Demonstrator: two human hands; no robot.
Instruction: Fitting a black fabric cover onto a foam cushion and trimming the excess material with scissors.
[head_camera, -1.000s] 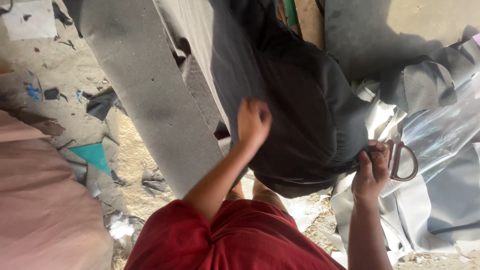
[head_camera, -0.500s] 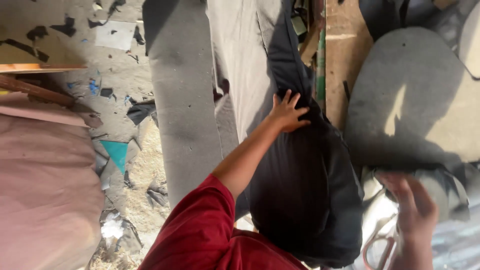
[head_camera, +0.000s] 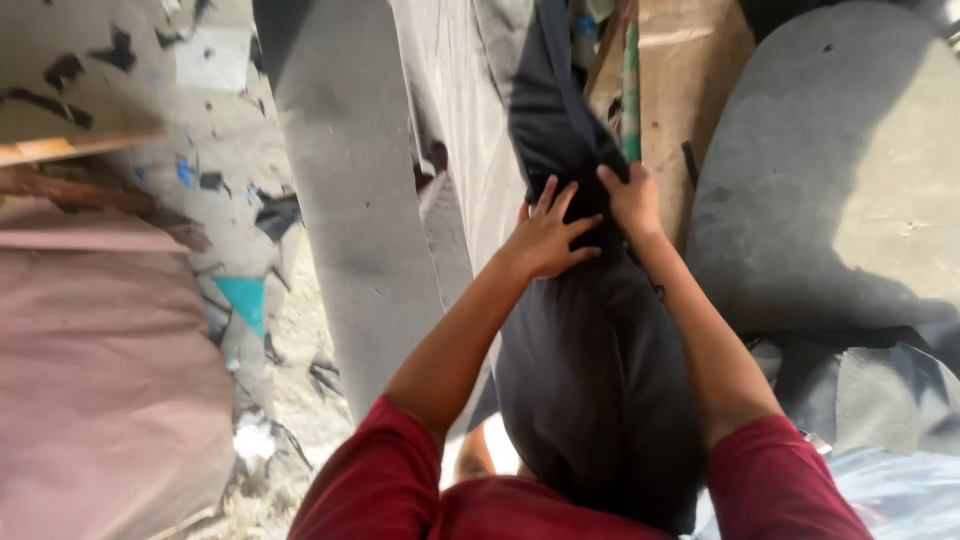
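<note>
The dark stuffed cloth bundle (head_camera: 590, 380) hangs lengthwise down the middle, fat and rounded at the near end by the person's lap and narrowing to a twisted neck farther away. Both hands meet at that neck. The left hand (head_camera: 548, 235) lies flat on the cloth with its fingers fanned out, its grip wide and pressing rather than closing around anything. The right hand (head_camera: 630, 200) sits just beside it, its grip closed on a bunch of the dark fabric at the neck. Red sleeves (head_camera: 390, 480) cover both upper arms. Just left of the bundle run long grey felt-like strips (head_camera: 350, 200), side by side, reaching away up the floor. To the right lies a big grey rounded sheet (head_camera: 830, 160), partly in sun, with a brown cardboard panel (head_camera: 690, 60) and a green stick (head_camera: 631, 90) beyond the hands. Far left, a pinkish cloth mass (head_camera: 90, 380) sits on a dusty floor (head_camera: 290, 360) littered with dark and teal scraps.
</note>
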